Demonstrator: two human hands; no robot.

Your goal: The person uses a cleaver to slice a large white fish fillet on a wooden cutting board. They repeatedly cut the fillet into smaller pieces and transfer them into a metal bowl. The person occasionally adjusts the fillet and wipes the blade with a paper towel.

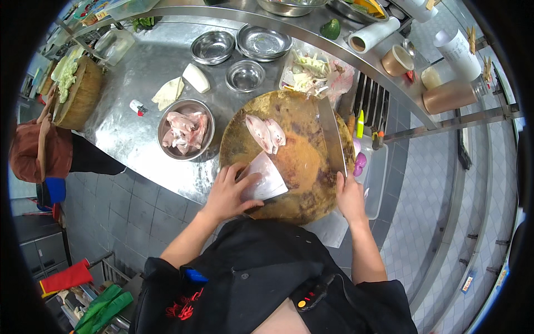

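Note:
A round wooden chopping block (304,154) stands before me on the steel counter. My left hand (229,190) lies at its near left edge, fingers spread over a pale, flat, roughly triangular piece of raw flesh (265,179) that looks like opened squid. In my right hand (350,194) is the handle of a cleaver (331,131), its broad blade pointing away along the block's right side. Two pinkish raw pieces (266,133), also squid-like, rest side by side beyond the flat piece. Left of the block, a steel bowl (161,144) holds several more raw pieces.
Steel bowls (245,76) and a tray of cut vegetables (308,71) sit behind the block. A white block of food (196,78) and a folded cloth (168,92) lie nearby. Overhead runs a steel shelf (233,14). At far left a person (41,150) works at another chopping block (81,92).

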